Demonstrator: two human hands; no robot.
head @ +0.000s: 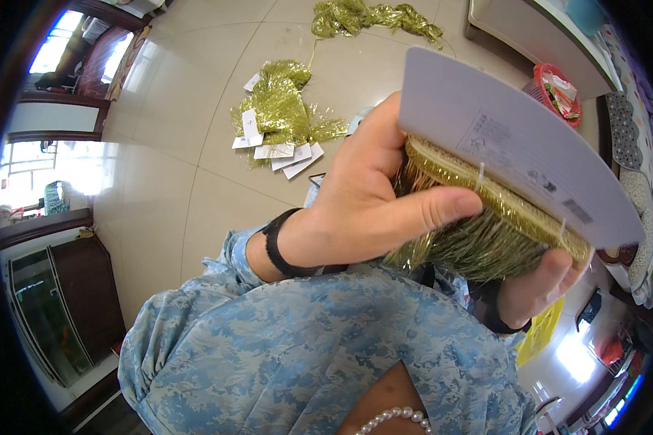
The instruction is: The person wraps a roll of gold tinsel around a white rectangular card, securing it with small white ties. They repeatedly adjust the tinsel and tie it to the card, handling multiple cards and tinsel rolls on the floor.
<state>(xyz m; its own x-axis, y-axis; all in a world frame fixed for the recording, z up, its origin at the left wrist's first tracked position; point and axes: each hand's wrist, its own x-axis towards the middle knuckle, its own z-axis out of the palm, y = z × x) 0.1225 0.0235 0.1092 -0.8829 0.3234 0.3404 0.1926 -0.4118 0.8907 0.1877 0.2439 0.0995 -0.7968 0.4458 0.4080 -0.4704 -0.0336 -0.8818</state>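
My left hand (370, 201) holds one end of a gold tinsel fringe (479, 250), its thumb lying over the strands below the band. The other end is gripped by my right hand (538, 291), which is partly hidden behind the fringe. Along the top runs a folded gold band (500, 201), layered like a flat roll. A large white card (517, 141) with printing on it stands against the band. Two clear plastic tag fasteners (481, 176) show across the band at the card's edge. The strands hang down toward my chest.
On the tiled floor lies a pile of gold tinsel (280, 109) with several white cards (275, 150). Farther off is more gold tinsel (359, 19). A red basket (555, 95) stands by a white cabinet (522, 32) at right. A yellow bag (541, 331) is near my right arm.
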